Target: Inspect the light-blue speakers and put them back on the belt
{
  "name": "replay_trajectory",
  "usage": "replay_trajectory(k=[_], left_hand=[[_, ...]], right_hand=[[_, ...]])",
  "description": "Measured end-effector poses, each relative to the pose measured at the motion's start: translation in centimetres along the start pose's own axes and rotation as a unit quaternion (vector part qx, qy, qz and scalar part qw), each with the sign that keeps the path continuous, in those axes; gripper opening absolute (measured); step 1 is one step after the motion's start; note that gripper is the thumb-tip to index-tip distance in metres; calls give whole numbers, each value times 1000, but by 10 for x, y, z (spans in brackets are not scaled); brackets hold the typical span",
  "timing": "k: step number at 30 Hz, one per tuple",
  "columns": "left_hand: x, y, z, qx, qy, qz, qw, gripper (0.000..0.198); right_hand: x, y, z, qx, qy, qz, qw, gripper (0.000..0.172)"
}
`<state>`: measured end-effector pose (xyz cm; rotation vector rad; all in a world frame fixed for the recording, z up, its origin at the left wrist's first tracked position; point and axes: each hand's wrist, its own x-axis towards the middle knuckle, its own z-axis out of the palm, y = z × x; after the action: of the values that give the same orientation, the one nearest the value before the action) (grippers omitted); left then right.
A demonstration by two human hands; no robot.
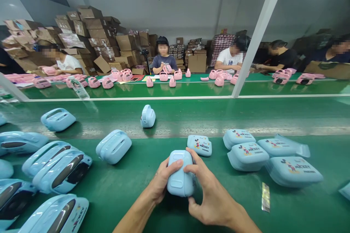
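Between my two hands is a light blue plastic case point(179, 180), stood on end just above the green worktop. My left hand point(162, 180) grips its left side, thumb lying across the face toward me. My right hand point(206, 189) clasps the right side, with fingers at the top and front and the thumb near the bottom edge. The hands hide part of the case's right side. Just beyond them lies a flat blue printed cover point(200, 145) with a cartoon mouse and the word Mickey.
Several blue handled cases point(62, 169) crowd the left. Printed blue pieces point(247, 156) lie at right, near a small shiny packet point(265, 197). A conveyor belt point(186, 116) carries a blue case point(148, 116). Beyond a white post point(259, 32), co-workers point(164, 60) handle pink cases point(163, 76).
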<state>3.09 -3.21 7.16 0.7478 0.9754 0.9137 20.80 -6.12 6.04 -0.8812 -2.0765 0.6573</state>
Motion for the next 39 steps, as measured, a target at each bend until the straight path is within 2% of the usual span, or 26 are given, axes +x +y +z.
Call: replay_trajectory(k=[5, 11, 17, 24, 33, 39], left_hand=[[1, -1, 0, -8, 6, 6, 1000, 53], [-1, 1, 2, 25, -8, 23, 999, 52], [-3, 5, 3, 42, -29, 31, 998, 50], [-4, 6, 3, 37, -23, 24, 999, 53], [-4, 3, 6, 3, -9, -7, 1000, 52], [-4, 5, 6, 12, -22, 0, 1000, 49]], right_hand=[[1, -1, -4, -13, -12, 2, 1000, 77], [0, -3, -14, -47, -26, 15, 998, 58], [1, -1, -17, -63, -16, -4, 998, 57], [0, -4, -14, -78, -30, 3, 996, 58], [-1, -5, -21, -82, -76, 38, 993, 65], [0, 2, -19, -64, -43, 13, 997, 61]])
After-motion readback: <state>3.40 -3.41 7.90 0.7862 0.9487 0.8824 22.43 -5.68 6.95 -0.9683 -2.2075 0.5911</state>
